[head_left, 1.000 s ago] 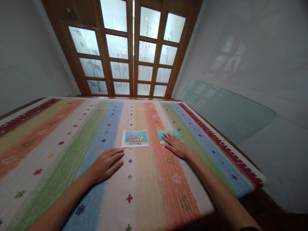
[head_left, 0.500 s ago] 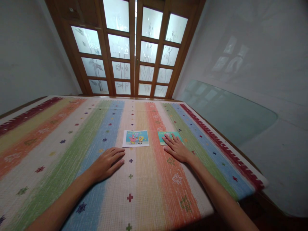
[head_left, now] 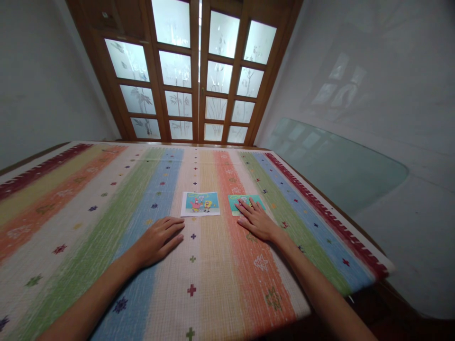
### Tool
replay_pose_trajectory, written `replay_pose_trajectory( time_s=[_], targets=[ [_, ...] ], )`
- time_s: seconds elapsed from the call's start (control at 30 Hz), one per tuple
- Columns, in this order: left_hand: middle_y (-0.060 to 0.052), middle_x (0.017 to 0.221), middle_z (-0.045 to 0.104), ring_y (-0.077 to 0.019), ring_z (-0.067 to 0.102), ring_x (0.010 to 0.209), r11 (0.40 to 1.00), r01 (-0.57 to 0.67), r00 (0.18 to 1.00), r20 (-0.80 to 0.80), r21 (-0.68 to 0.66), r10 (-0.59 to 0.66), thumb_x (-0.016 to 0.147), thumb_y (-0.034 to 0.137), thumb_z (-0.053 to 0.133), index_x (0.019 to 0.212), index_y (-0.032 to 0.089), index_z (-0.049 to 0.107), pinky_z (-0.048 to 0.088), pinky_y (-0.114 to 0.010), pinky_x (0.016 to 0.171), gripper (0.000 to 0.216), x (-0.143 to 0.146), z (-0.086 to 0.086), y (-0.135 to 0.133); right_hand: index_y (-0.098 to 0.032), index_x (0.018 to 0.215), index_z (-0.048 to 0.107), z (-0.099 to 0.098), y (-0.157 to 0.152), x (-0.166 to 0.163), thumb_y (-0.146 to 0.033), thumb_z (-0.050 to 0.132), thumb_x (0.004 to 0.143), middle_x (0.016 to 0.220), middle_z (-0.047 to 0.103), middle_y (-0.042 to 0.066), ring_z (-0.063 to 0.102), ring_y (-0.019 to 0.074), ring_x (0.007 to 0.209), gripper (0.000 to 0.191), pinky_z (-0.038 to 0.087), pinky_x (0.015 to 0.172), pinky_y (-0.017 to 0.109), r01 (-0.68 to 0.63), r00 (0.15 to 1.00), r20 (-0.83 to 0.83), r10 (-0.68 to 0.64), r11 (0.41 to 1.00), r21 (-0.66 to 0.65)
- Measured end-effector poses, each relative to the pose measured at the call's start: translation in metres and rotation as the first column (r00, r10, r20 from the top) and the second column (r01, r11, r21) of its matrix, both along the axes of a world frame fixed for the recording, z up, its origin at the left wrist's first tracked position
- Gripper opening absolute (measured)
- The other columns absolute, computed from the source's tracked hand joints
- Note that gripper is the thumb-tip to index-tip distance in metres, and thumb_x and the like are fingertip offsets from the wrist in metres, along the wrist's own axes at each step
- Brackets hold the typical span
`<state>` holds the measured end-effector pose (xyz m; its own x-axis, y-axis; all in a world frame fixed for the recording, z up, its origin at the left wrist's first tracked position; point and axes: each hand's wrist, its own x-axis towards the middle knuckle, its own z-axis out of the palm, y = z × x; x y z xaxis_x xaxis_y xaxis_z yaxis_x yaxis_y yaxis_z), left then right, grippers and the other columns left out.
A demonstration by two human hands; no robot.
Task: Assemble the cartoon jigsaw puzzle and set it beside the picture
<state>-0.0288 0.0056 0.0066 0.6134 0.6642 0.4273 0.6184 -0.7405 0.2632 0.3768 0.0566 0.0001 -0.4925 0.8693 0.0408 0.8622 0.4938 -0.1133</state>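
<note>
Frosted wooden doors (head_left: 199, 71), white walls (head_left: 355, 71)

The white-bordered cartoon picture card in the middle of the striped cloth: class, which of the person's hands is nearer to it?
Left. The left hand lies flat just below the white-bordered cartoon picture card, not touching. The right hand rests farther right, fingers on a teal card.

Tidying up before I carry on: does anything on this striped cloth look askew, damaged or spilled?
Nothing stands out. The cartoon card lies flat and square; the right hand partly covers the teal card; the left hand rests flat on the cloth.
</note>
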Motion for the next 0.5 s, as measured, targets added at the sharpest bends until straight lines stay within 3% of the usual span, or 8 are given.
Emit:
replay_pose_trajectory(
  time_s=[0.23, 0.5],
  targets=[
    [-0.011, 0.127, 0.071, -0.0260, 0.066, 0.116, 0.999, -0.002, 1.000, -0.014, 0.043, 0.003, 0.106, 0.034, 0.049, 0.125, 0.019, 0.065, 0.054, -0.045, 0.101, 0.030, 0.0017, -0.0021, 0.0007, -0.028, 0.161, 0.036, 0.0004, 0.0010, -0.0006, -0.064, 0.033, 0.105, 0.169, 0.026, 0.007, 0.011, 0.0376, 0.158, 0.066, 0.019, 0.124, 0.067, 0.008, 1.000, -0.020, -0.008, 1.000, 0.003],
    [-0.011, 0.119, 0.073, -0.0277, 0.068, 0.108, 0.988, -0.066, 0.998, -0.002, 0.138, 0.067, 0.104, 0.033, 0.049, 0.118, 0.019, 0.067, 0.054, -0.048, 0.097, 0.027, 0.0069, 0.0025, -0.0024, -0.026, 0.161, 0.036, 0.0067, -0.0065, -0.0073, -0.059, 0.039, 0.106, 0.171, 0.020, 0.009, 0.007, 0.0375, 0.158, 0.065, 0.010, 0.124, 0.068, -0.003, 0.998, -0.062, 0.008, 0.998, 0.068]
  ],
)
